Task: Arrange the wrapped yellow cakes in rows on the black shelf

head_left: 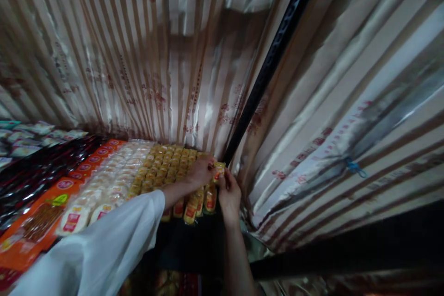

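Note:
Both of my hands meet at the far right corner of the shelf, over rows of yellow wrapped snack packs (163, 166). Between them is one small yellow snack pack (219, 171) with a red label. My right hand (229, 194) pinches it from the right with thumb and fingers. My left hand (201, 170) reaches across from the left, its fingertips closed at the pack's left end. Just below the hands, several loose yellow packs (190, 208) lie at the shelf's front edge, some at a slant.
To the left lie white round packs (114, 171), orange packets (48, 212) and dark shiny packs (45, 180). A black shelf post (263, 78) rises beside my hands. Pleated printed curtains (138, 46) hang behind and to the right, with a blue tie (355, 166).

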`<state>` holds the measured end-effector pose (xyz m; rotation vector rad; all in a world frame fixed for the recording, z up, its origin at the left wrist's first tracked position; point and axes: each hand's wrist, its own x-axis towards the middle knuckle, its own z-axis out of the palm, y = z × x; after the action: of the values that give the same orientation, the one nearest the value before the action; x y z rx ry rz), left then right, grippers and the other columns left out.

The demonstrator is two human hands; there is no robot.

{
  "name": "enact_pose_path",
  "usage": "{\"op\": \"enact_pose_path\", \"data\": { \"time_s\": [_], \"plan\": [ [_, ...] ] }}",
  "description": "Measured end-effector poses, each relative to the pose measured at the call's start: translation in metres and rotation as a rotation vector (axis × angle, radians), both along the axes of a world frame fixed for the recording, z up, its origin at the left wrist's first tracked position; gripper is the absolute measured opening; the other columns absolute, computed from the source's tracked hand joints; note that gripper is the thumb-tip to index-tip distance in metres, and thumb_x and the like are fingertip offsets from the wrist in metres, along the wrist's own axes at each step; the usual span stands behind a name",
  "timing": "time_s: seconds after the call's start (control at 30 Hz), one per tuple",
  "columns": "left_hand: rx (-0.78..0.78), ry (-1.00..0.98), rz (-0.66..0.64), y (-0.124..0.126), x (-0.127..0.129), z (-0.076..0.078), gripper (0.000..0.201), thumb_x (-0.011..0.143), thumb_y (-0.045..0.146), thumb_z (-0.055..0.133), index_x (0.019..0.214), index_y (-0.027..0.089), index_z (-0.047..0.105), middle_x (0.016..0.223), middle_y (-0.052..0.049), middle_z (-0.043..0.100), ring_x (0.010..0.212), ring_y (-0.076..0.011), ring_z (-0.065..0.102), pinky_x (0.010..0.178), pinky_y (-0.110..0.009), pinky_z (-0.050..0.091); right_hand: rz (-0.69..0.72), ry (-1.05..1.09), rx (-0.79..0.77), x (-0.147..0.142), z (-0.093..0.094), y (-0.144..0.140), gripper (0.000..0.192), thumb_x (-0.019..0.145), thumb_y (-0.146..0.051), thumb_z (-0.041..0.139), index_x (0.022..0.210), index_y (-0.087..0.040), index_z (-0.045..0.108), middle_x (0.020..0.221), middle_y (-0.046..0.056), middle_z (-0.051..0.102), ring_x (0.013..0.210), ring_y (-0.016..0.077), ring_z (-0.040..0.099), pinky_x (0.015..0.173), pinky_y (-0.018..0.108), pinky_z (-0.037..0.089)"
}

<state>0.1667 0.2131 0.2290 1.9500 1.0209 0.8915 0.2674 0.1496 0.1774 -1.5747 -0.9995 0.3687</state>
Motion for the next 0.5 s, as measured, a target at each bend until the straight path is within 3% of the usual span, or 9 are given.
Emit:
{"op": "enact_pose_path", "data": {
  "time_s": [0.27,0.5],
  "plan": [
    [0.140,0.235,0.061,0.048,0.040,-0.009,0.021,0.076,0.017,0.051,0.096,0.017,0.058,0.087,-0.002,0.064,0.079,-0.0130,0.059,0.075,-0.024,0.046,-0.146,-0.181,-0.066,0.018,-0.024,0.044,0.050,0.081,-0.030,0.034,0.126,-0.011,0.047,0.125,0.013,0.054,0.114,0.0208,0.050,0.096,0.034,0.037],
    [0.147,0.283,0.034,0.067,0.056,-0.029,0.023,0.075,0.014,0.049,0.095,0.017,0.060,0.081,-0.003,0.065,0.076,-0.0146,0.060,0.076,-0.026,0.045,-0.015,-0.190,-0.181,0.029,-0.045,0.054,0.050,0.081,-0.028,0.030,0.128,-0.015,0.044,0.124,0.010,0.055,0.117,0.0196,0.047,0.097,0.035,0.036]
  ]
}}
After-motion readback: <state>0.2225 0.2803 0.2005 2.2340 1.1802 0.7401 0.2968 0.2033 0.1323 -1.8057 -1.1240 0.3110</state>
